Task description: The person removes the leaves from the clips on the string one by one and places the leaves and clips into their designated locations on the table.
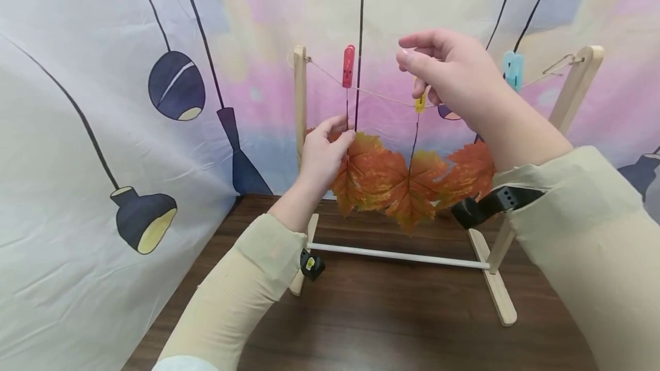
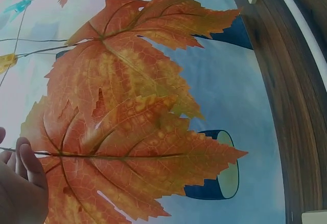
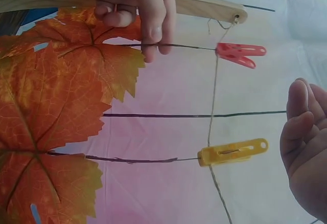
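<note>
My left hand pinches the dark stem of the leftmost orange maple leaf between thumb and fingers. A red clothespin clips that stem to a thin string. Beside it hangs a second maple leaf, its stem held by a yellow clothespin. A third leaf is partly behind my right forearm, below a blue clothespin. Raised near the yellow clothespin, my right hand has loosely bent fingers and holds nothing; the right wrist view shows a gap between them.
The string runs between the left wooden post and the right wooden post of a stand. A white rod joins its feet on the brown wooden table. Behind hangs a cloth backdrop with painted lamps.
</note>
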Tool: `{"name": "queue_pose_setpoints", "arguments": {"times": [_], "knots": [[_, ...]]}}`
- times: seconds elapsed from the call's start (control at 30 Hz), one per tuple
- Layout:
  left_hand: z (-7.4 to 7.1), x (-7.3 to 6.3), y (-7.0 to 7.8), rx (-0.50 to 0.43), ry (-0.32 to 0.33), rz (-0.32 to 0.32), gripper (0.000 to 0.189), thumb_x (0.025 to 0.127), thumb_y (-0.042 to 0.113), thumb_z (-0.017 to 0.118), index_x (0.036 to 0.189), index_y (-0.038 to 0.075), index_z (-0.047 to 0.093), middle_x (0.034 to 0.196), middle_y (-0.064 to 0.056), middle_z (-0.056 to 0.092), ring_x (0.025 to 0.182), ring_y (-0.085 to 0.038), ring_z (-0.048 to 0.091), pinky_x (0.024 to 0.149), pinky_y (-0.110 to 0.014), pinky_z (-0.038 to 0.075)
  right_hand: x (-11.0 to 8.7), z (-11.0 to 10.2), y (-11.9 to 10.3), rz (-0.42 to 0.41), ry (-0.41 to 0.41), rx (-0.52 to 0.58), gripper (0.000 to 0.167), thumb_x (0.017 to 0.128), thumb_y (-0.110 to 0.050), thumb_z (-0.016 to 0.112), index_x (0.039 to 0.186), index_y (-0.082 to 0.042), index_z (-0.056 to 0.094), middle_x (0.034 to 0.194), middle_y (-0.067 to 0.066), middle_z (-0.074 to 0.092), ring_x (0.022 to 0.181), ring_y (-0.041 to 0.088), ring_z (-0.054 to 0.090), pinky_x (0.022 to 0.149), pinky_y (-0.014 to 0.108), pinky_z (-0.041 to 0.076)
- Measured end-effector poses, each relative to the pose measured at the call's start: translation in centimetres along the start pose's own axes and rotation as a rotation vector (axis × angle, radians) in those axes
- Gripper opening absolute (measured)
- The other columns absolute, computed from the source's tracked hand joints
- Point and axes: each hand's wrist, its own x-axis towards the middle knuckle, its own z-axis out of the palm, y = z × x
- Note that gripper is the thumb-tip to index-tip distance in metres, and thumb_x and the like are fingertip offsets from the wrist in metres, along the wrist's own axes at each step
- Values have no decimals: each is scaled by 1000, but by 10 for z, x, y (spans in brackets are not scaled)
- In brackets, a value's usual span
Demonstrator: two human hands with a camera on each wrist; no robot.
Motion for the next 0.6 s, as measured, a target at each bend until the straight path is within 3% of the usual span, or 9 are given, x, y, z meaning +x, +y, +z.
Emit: {"name": "queue_pose_setpoints", "arguments": {"times": [0.23,0.6], "knots": [[1,1,4,-71,30,-29,33,93,14,60,126,10,58,114,-9,63,50,-13,46,50,-25,43,8,8,-2,-26,-23,-33,48,92,-38,58,133,-13,51,113,6,57,67,18,53,51,26,43],[3,5,13,-103,85,-40,30,91,17,62,120,11,63,109,-6,64,51,-13,51,47,-25,45,20,15,-11,26,-31,-123,53,90,-48,56,135,-20,49,113,2,56,66,19,49,55,29,38]]}}
